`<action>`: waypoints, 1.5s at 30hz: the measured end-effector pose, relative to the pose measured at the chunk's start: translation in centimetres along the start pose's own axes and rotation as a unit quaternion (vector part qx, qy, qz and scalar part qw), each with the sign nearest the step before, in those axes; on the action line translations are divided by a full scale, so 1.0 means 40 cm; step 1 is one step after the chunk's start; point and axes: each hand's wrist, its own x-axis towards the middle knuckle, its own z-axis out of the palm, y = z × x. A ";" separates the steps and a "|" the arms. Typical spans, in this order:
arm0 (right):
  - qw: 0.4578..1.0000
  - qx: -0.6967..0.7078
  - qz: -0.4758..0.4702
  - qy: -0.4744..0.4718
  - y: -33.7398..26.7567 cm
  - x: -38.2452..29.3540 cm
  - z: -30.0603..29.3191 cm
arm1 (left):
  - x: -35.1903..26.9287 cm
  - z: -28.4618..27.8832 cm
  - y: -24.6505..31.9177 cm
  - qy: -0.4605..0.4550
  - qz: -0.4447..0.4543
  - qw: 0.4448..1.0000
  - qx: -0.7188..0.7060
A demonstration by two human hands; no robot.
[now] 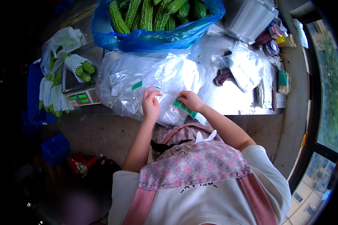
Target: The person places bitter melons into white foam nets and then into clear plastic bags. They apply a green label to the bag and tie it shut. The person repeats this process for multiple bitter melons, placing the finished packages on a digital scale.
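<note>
My right hand (190,100) grips a strip of green labels (185,107) that hangs towards my apron. My left hand (151,105) is raised over a pile of clear plastic bags (155,69), its fingers bent. A small green sliver shows at its fingertips; whether they pinch it or it lies on the plastic is unclear. Another green label (137,85) lies on the bags, left of that hand. Behind the pile, a blue plastic bag (160,42) stands wide at the top, filled with bitter melons (146,15).
A weighing scale (81,97) at left bears green gourds in foam netting (79,66). More netted gourds (55,92) lie beside it over a blue crate (33,90). At right are stacked trays (250,19), lidded jars (270,47) and crumpled plastic (245,66).
</note>
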 end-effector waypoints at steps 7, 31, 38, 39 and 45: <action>0.974 -0.195 0.095 0.064 -0.056 0.016 0.028 | -0.037 0.018 0.006 -0.088 0.050 0.991 0.093; 0.980 0.190 0.049 -0.009 0.007 -0.060 -0.029 | 0.025 0.003 -0.050 0.255 -0.284 0.832 -0.402; 0.996 0.021 0.070 0.060 -0.024 0.022 0.026 | -0.014 -0.018 0.002 0.221 0.097 0.953 0.186; 0.995 -0.029 0.075 0.064 -0.034 0.025 0.027 | -0.021 -0.021 -0.002 0.206 0.152 0.945 0.204; 0.966 -0.236 0.082 0.061 -0.023 0.047 0.043 | -0.070 0.013 -0.015 -0.013 0.248 0.967 0.065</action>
